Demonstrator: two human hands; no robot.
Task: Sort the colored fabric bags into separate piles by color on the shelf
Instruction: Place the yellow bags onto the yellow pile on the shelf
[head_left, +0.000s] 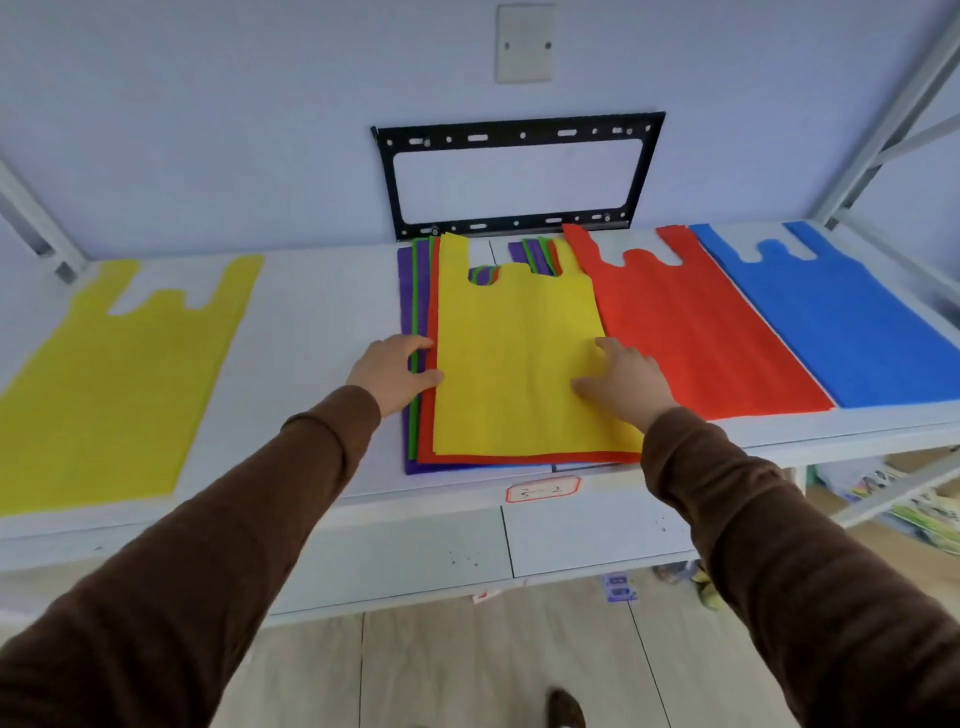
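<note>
A mixed stack of fabric bags (422, 415) lies at the middle of the white shelf (322, 322), with red, green and purple edges showing under a yellow bag (514, 338) on top. My left hand (392, 371) pinches the left edge of that yellow bag, thumb on top and fingers curled at the stack's side. My right hand (626, 382) rests flat on the bag's right part, fingers spread. A separate yellow bag (111, 384) lies far left. To the right lie a red bag (696, 322) and a blue bag (841, 317), side by side.
A black metal bracket (519, 176) hangs on the wall behind the stack. Grey shelf uprights (883, 119) stand at the right and left ends. A small label (542, 489) is stuck on the shelf's front edge. Clutter lies on the floor at lower right.
</note>
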